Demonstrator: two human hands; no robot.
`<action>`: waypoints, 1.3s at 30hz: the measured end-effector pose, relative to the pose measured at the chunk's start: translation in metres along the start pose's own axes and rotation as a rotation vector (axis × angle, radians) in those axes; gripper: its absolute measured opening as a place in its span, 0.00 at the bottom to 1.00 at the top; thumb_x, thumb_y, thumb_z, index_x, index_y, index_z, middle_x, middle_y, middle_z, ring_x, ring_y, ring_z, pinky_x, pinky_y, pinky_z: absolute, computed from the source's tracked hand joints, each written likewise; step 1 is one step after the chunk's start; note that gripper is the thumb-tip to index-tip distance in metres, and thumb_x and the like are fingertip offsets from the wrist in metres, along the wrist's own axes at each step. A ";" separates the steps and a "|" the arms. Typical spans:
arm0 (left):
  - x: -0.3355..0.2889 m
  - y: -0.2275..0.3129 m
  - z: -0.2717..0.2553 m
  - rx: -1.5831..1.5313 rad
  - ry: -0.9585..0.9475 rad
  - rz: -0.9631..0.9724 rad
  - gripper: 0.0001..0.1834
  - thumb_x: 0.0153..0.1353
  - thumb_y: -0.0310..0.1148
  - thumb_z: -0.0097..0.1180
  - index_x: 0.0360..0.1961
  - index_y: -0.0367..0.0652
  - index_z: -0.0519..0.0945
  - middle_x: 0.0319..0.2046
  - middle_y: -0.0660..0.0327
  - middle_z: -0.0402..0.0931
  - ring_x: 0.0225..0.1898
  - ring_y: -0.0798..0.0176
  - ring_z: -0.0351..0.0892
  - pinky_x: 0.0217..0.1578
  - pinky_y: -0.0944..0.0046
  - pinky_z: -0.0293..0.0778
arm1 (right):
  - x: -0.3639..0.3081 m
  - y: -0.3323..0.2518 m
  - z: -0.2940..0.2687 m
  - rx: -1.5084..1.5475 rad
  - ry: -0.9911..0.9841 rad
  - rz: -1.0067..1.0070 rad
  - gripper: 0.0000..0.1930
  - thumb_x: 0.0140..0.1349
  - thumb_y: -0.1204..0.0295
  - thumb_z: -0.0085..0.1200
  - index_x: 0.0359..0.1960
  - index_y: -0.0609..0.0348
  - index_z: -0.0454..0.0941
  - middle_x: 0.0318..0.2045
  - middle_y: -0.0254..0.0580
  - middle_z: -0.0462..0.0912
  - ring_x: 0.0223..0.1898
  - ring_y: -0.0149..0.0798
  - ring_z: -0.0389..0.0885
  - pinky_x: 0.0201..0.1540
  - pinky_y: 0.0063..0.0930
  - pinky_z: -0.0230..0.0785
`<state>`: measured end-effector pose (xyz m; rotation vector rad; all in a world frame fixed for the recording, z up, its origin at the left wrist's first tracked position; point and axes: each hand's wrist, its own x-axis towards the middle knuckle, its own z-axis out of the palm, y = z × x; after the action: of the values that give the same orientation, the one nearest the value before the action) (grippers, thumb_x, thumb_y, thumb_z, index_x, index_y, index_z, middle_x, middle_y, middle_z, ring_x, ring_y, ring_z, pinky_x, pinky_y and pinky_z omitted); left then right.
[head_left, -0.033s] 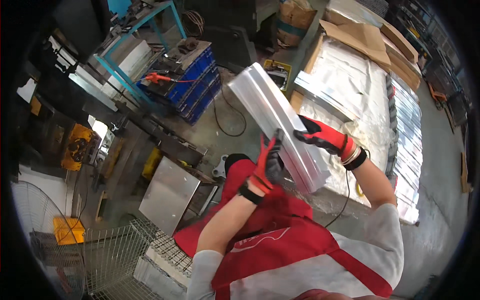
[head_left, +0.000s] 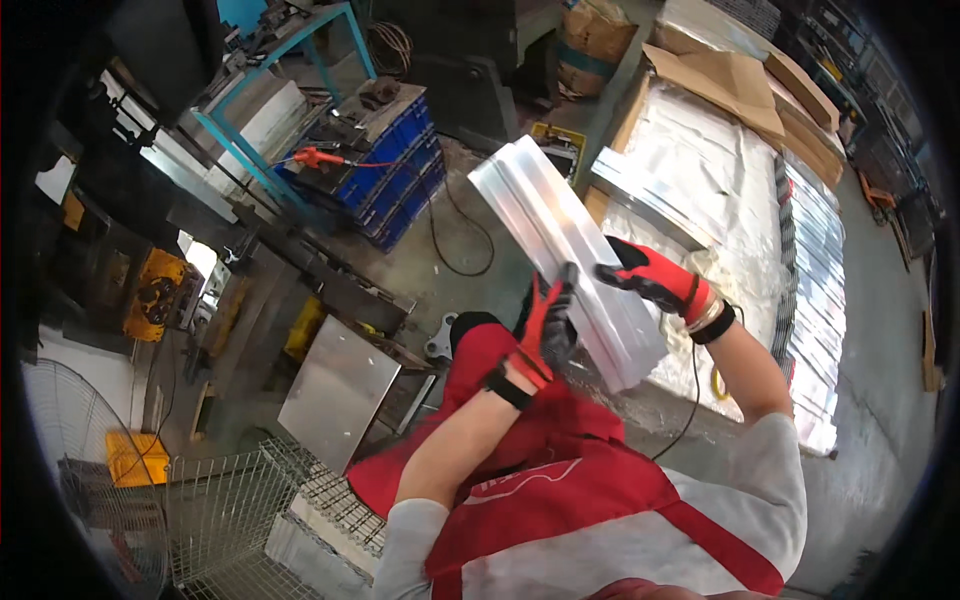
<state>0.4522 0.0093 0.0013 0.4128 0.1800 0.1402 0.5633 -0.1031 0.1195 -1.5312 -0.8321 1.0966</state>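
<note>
A long silver metal profile [head_left: 550, 215] with lengthwise folds or steps is held up at a slant in front of my body. My left hand [head_left: 548, 328], in a red and black glove, grips its left edge near the lower half. On the opposite edge, my right hand [head_left: 655, 277] in a matching glove is closed with thumb and fingers against the metal. Whether it is one piece or several nested together, I cannot tell. Right of it, a similar silver profile [head_left: 655, 198] lies on the white wrapping [head_left: 705, 140] of a pallet load.
Rows of stacked metal profiles [head_left: 812, 290] line the pallet's right side, with cardboard [head_left: 725, 85] at its far end. Blue crates [head_left: 400, 165] stand ahead; a cable [head_left: 490, 255] loops on the floor. At left are a metal plate [head_left: 338, 385], a wire basket [head_left: 225, 510] and a fan [head_left: 95, 450].
The metal profile has shifted slightly to the right and toward me. Both hands have moved a little with it, still gripping it.
</note>
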 end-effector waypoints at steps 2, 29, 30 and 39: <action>0.016 -0.013 0.012 -0.083 -0.032 -0.102 0.24 0.59 0.44 0.48 0.53 0.46 0.63 0.45 0.62 0.69 0.46 0.64 0.70 0.47 0.62 0.68 | -0.006 0.030 -0.024 0.179 0.069 -0.047 0.28 0.56 0.65 0.51 0.56 0.65 0.59 0.47 0.37 0.71 0.46 0.26 0.67 0.50 0.21 0.58; 0.037 -0.059 -0.017 0.426 0.112 -0.408 0.23 0.50 0.42 0.59 0.47 0.55 0.65 0.41 0.68 0.69 0.45 0.69 0.68 0.43 0.63 0.67 | 0.011 0.124 -0.086 -0.096 0.001 0.240 0.23 0.55 0.62 0.50 0.48 0.66 0.68 0.44 0.40 0.74 0.43 0.29 0.71 0.45 0.22 0.63; 0.034 -0.059 -0.001 0.450 0.254 -0.307 0.25 0.50 0.39 0.60 0.47 0.55 0.62 0.40 0.67 0.69 0.44 0.71 0.68 0.41 0.64 0.66 | 0.009 0.136 -0.089 -0.072 0.006 0.217 0.22 0.56 0.62 0.48 0.49 0.65 0.68 0.44 0.40 0.74 0.44 0.30 0.71 0.45 0.23 0.63; 0.004 -0.045 0.049 0.630 0.222 0.184 0.33 0.44 0.31 0.65 0.43 0.45 0.53 0.34 0.62 0.70 0.30 0.70 0.73 0.26 0.73 0.70 | -0.037 0.133 -0.076 -0.037 0.314 -0.258 0.28 0.57 0.55 0.45 0.50 0.69 0.66 0.52 0.48 0.68 0.54 0.39 0.66 0.58 0.32 0.54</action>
<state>0.4705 -0.0499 0.0265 1.0444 0.4082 0.3124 0.6179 -0.1930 0.0025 -1.5279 -0.8064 0.6365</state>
